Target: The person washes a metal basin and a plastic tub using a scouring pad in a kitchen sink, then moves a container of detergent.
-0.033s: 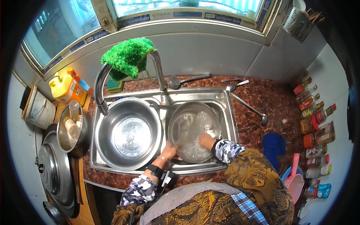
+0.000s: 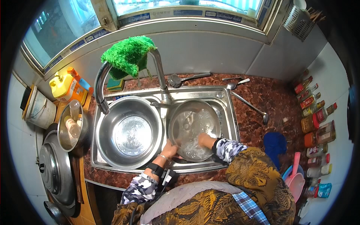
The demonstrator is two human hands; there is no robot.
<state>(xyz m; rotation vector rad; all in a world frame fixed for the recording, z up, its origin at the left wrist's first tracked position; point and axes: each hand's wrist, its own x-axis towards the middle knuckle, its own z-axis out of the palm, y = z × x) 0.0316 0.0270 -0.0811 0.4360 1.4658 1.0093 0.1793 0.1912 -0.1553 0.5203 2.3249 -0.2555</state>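
While your left hand (image 2: 169,149) grips edge of metal bowl (image 2: 180,108), just right of frame centre, right hand (image 2: 205,140) dips into its water (image 2: 192,129); those fingers' hold: can't tell. Washing looks midway, water not yet out.

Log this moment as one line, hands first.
left hand: at rim of right basin | right hand: inside it, amid water | left basin: in sink | green cloth: draped over faucet

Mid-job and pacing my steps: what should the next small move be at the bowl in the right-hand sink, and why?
Probably a slow sweep of the right hand along the inside wall of the bowl: it reaches down into the bowl, where the water is rippled, and the left hand is at the near-left rim, well placed to steady it.
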